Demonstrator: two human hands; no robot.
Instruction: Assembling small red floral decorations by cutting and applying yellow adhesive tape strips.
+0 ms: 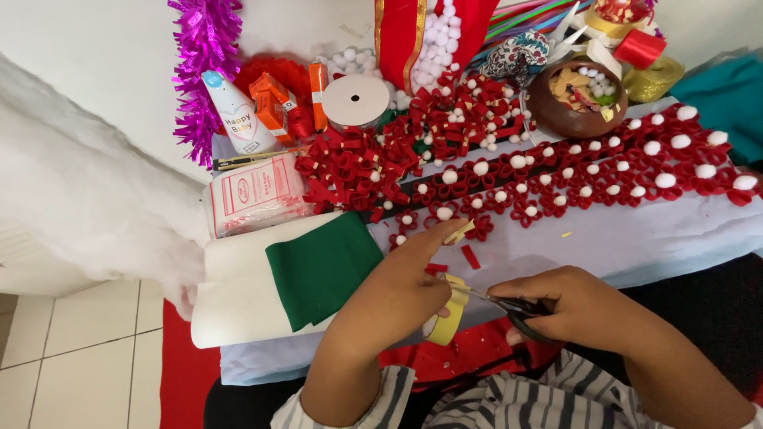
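Note:
My left hand holds a roll of yellowish tape, and a short strip of that tape sticks to its raised forefinger. My right hand grips black-handled scissors whose blades point left at the tape roll. Both hands hover over the white cloth at the table's near edge. Just beyond the fingers lie small red felt pieces and rows of red felt flowers with white pompoms.
A green felt sheet lies on a white roll at left. Behind stand a pile of red felt loops, a white ribbon spool, a plastic packet, a brown bowl, pink tinsel and white wadding.

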